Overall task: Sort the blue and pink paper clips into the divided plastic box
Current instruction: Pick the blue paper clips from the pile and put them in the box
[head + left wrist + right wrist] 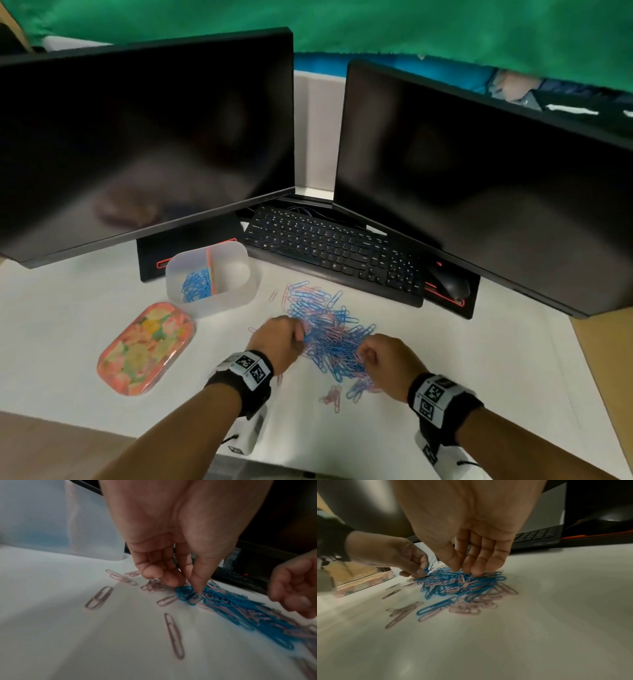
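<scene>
A loose pile of blue and pink paper clips [329,335] lies on the white desk in front of me. The divided plastic box [219,304] stands to its upper left, with blue clips [196,285] in its left compartment; the right compartment looks bare. My left hand [301,337] is at the pile's left edge and pinches a bunch of blue clips [184,595] between thumb and fingers. My right hand [363,354] reaches into the near right of the pile [458,582]. Its thumb and fingertips [476,572] are drawn together on what looks like a pink clip.
A flowered lid [145,347] lies left of my hands. A black keyboard [335,253] and mouse [452,284] sit behind the pile, under two dark monitors [144,137]. Stray pink clips [173,635] are scattered on the paper near my left hand.
</scene>
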